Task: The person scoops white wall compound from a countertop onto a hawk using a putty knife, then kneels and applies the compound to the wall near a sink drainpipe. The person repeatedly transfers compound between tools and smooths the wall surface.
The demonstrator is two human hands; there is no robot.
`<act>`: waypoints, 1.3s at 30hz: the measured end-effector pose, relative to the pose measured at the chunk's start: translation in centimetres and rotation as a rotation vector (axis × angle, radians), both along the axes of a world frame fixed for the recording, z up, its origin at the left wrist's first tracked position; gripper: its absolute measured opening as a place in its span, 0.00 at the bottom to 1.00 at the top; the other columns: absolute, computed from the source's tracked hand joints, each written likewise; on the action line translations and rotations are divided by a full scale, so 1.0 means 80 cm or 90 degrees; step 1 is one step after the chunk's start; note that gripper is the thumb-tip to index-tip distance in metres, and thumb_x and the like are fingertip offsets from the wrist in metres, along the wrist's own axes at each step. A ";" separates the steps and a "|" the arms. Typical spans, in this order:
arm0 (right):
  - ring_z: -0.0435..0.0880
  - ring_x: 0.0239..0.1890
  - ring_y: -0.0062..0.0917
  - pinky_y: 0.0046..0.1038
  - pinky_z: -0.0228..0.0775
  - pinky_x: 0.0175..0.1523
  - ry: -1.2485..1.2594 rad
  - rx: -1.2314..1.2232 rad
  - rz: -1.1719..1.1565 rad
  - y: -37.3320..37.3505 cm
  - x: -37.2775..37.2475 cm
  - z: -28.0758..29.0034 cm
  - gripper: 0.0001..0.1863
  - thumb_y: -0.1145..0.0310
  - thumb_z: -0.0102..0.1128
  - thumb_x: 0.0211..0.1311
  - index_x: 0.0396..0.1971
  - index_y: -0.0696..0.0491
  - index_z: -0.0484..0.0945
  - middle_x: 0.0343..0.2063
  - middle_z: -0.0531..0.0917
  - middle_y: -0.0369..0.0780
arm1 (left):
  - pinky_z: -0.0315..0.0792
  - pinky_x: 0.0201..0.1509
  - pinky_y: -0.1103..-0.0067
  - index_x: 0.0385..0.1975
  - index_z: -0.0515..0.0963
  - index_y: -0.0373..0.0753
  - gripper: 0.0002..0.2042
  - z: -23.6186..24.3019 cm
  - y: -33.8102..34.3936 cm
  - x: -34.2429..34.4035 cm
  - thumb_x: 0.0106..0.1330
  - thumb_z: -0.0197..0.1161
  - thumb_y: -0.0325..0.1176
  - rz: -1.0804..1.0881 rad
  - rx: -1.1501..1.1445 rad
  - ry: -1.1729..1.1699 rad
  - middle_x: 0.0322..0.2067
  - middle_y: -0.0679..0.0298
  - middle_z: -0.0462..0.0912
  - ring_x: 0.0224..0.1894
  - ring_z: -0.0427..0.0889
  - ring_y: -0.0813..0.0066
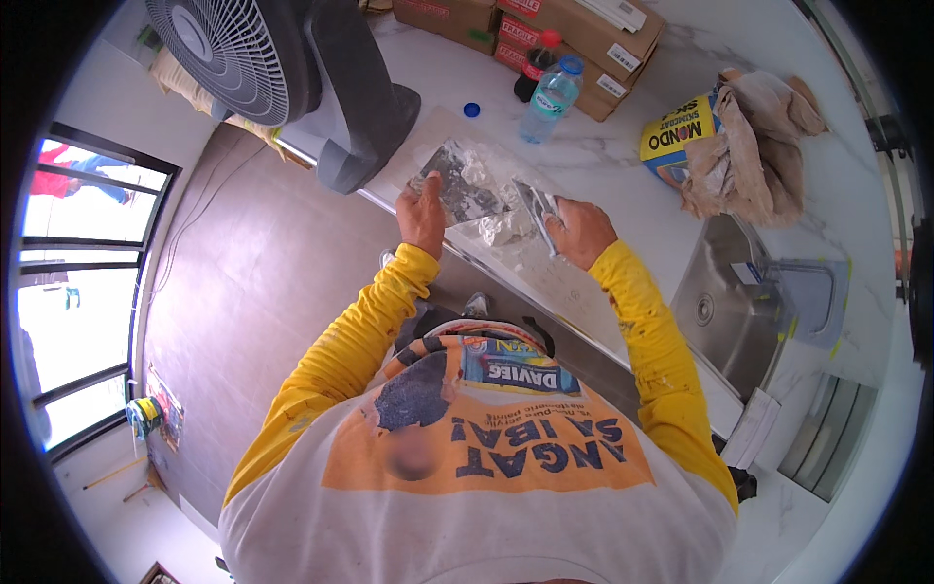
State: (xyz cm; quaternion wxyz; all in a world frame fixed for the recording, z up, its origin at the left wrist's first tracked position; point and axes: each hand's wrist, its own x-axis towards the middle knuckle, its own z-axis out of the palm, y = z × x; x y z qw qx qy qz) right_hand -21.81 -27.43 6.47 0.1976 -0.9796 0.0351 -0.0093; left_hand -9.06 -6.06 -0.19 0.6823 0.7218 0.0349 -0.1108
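Over the near edge of the counter, my left hand (422, 216) is closed on the edge of a wide, flat metal putty blade (465, 202), its thumb lying on top. White putty (477, 171) is smeared along that blade. My right hand (581, 234) grips a second putty blade (537, 212), tilted up on its edge and facing the first one. Between the two blades sits a lump of wet white putty (506, 230). A whitish, smeared board or sheet (556, 282) lies beneath on the counter. My fingers hide the held ends of both blades.
A grey fan (352, 107) stands left on the marble-look counter (613, 156). Behind are a water bottle (551, 105), a dark drink bottle (535, 70), a loose blue cap (472, 110) and cardboard boxes (584, 58). Rightward are a crumpled powder bag (739, 146) and a steel sink (708, 311).
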 end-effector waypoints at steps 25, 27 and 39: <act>0.73 0.11 0.15 0.21 0.60 0.13 0.076 1.090 -0.521 -0.007 0.009 -0.095 0.14 0.52 0.62 0.64 0.35 0.48 0.78 0.21 0.81 0.31 | 0.80 0.52 0.69 0.50 0.74 0.29 0.14 0.023 0.081 -0.024 0.73 0.51 0.33 -0.222 -0.396 0.634 0.43 0.53 0.84 0.41 0.85 0.64; 0.67 0.07 0.17 0.20 0.56 0.09 0.070 1.180 -0.501 0.006 0.016 -0.110 0.17 0.47 0.61 0.64 0.33 0.46 0.78 0.16 0.79 0.31 | 0.79 0.52 0.69 0.50 0.74 0.29 0.14 0.028 0.061 -0.036 0.73 0.50 0.33 -0.252 -0.436 0.706 0.43 0.53 0.84 0.41 0.85 0.64; 0.73 0.23 0.21 0.25 0.67 0.29 -0.063 1.579 -0.212 0.048 0.003 -0.210 0.17 0.47 0.53 0.67 0.34 0.46 0.77 0.20 0.74 0.32 | 0.66 0.13 0.92 0.37 0.76 0.39 0.10 0.071 0.013 -0.057 0.72 0.58 0.40 -0.162 -0.395 0.780 0.25 0.67 0.81 0.15 0.74 0.79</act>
